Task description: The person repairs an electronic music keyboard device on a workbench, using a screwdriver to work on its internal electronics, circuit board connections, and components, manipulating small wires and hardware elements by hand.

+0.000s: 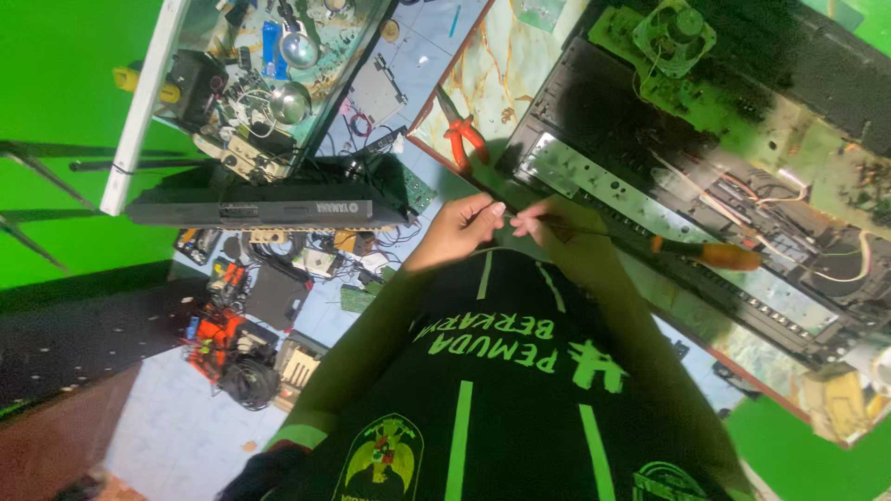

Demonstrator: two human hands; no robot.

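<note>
both hands meet at screwdriver tip: left hand pinches it, right hand fingers curl there. shaft runs rightward, orange handle far end, over the open keyboard chassis.

Object pinched between the hands too small.

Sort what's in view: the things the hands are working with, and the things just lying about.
In use: left hand and right hand pinching a thin wire; screwdriver beside them, on the opened keyboard.

Lying about: pliers, fan, black unit, parts pile.
</note>
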